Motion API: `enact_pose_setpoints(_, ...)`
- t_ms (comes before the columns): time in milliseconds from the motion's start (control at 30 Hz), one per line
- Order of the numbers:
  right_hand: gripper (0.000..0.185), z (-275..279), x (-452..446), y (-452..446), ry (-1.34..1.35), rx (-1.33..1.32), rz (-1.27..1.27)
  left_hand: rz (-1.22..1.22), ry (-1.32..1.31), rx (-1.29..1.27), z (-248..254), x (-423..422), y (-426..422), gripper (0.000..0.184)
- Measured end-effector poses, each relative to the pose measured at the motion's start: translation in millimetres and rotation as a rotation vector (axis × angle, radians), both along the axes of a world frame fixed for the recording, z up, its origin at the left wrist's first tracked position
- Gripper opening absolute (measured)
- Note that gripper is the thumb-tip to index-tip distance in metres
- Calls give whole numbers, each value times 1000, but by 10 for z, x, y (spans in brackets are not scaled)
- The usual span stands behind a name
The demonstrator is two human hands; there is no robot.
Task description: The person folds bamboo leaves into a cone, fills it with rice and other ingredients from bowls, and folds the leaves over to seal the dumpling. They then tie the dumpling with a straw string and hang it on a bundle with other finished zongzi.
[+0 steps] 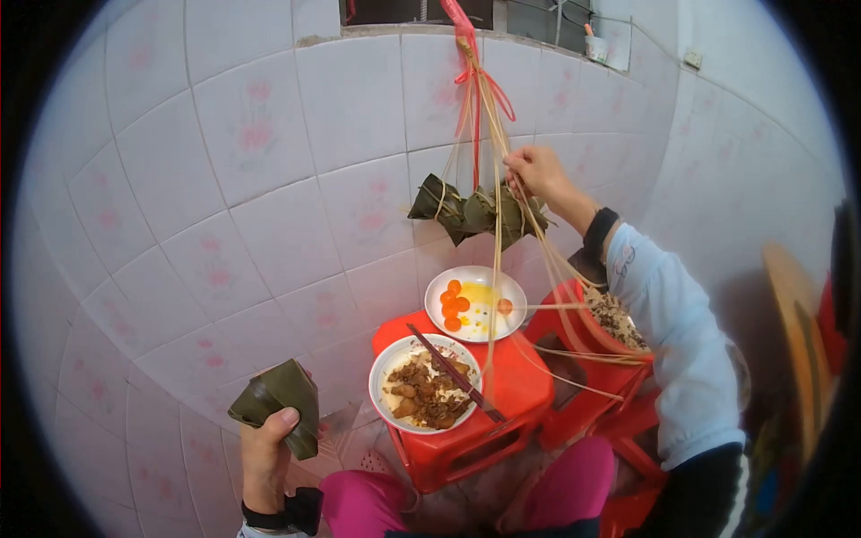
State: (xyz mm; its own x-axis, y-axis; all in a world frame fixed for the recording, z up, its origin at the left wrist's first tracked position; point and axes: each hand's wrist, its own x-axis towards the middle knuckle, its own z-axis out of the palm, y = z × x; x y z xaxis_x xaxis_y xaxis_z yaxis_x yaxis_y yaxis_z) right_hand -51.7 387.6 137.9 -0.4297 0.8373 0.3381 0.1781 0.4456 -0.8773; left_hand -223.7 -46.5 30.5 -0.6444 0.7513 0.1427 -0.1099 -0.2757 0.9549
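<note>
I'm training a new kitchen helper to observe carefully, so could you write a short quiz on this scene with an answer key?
1. True or false: the left hand is empty.
2. What lies across the bowl on the red stool?
3. What does the right hand hold?
A. a spoon
B. strings
C. a towel

Key:
1. False; it holds a folded green leaf.
2. Chopsticks.
3. B.
</note>
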Motion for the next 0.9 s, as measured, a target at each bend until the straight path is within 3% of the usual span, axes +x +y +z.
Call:
enact_pose_setpoints(433, 18, 120, 228, 32, 89, -126, -18, 7, 82, 8, 301, 167, 102, 63)
enact_pose_setpoints(633, 14, 139, 456, -202, 256, -206, 198, 105, 205, 74, 567, 86, -12, 69)
enact_pose_setpoints(700, 13, 30, 562, -450, 405, -456, 379, 131, 251, 121, 662, -22, -83, 66)
enact_pose_setpoints(800, 12, -308, 789, -974, 441, -528, 478, 145, 294, 154, 908, -68, -87, 68)
enact_pose_setpoints(833, 23, -491, 877, -1092, 428, -568, 568, 145, 296, 150, 990, -28, -29, 68)
enact_pose_setpoints(900, 22, -638, 1074, -1570, 348, -791, 437, 101, 341, 173, 1146, 95, 134, 61)
